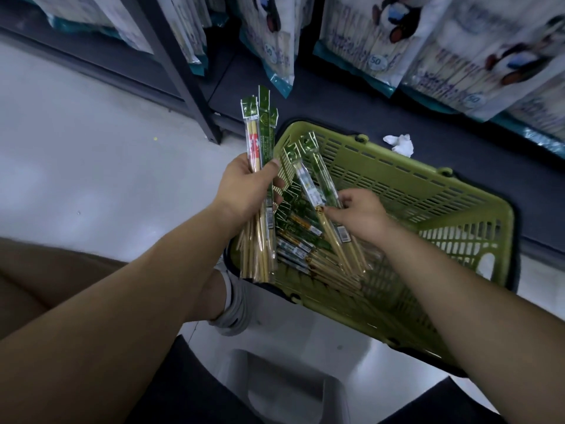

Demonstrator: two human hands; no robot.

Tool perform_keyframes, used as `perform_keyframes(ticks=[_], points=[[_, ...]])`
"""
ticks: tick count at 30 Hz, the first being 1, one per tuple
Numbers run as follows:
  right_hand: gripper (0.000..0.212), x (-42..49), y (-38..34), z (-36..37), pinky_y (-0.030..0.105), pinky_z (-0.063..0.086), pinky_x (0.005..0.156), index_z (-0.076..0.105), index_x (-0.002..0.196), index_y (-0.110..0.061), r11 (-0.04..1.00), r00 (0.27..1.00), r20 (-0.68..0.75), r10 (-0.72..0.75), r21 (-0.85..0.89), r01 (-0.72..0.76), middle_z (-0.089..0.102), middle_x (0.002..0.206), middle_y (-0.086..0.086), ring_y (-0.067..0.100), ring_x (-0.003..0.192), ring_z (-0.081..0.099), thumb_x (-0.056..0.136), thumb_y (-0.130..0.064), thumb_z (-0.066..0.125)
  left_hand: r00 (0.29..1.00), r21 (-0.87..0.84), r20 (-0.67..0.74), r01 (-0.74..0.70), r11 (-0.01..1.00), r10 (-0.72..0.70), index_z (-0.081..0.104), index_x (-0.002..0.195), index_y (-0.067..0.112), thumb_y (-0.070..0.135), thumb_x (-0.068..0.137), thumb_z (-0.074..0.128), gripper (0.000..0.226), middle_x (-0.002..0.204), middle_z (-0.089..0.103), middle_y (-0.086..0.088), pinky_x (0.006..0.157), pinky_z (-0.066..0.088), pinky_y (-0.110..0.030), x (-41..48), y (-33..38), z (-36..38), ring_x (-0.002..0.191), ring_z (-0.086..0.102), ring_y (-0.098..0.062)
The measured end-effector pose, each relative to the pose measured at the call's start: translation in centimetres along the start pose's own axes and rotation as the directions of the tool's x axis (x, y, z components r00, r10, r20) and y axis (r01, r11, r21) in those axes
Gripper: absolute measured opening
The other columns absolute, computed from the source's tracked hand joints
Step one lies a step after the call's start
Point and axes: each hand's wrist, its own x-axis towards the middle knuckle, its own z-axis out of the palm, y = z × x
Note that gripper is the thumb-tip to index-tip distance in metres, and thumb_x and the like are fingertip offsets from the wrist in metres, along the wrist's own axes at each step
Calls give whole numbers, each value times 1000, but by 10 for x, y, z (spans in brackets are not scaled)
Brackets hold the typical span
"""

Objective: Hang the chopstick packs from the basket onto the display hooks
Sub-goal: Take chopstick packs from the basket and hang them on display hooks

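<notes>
A green slotted basket point(428, 191) sits on the floor against the shelving, with several chopstick packs point(302, 240) lying in its near left corner. My left hand point(247, 185) grips an upright bundle of chopstick packs point(260, 142) with green header cards, held over the basket's left edge. My right hand point(357, 212) is inside the basket and pinches two more packs point(312, 175), lifted at a slant with their green tops pointing up and left. No display hooks are in view.
Large white and teal bags point(458, 50) hang or stand on the dark shelving along the top. A dark shelf upright point(183, 81) stands left of the basket. Crumpled white paper point(400, 143) lies on the dark shelf base. My shoe point(235, 301) is beside the basket.
</notes>
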Motion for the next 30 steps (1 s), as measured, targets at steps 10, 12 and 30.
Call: perform_keyframes(ticks=[10,12,30], points=[[17,-42,-99,11,37,58,65,75,92,-14,964,993,-32,-114,237,119,77,84,5,17,74,74,86,-29,80,997,-181,50,-51,982,61,64,113,12,57,89,62,51,101,77,-5,82,61,-37,-23,7,23,94,76,-21],[27,-45,-106,16,50,57,75,73,92,-3,967,983,-86,-163,185,177,74,88,17,26,76,72,85,-28,79,990,-270,86,-80,959,107,65,109,3,53,86,64,54,93,78,-7,75,62,-32,-26,11,26,88,77,-22],[20,-8,-53,8,30,57,49,72,86,-32,986,991,-16,-132,104,132,72,71,-6,15,62,71,102,-28,60,999,-169,-35,-16,986,10,62,105,11,39,96,70,30,96,71,-15,67,63,-43,0,7,-4,68,74,-26]])
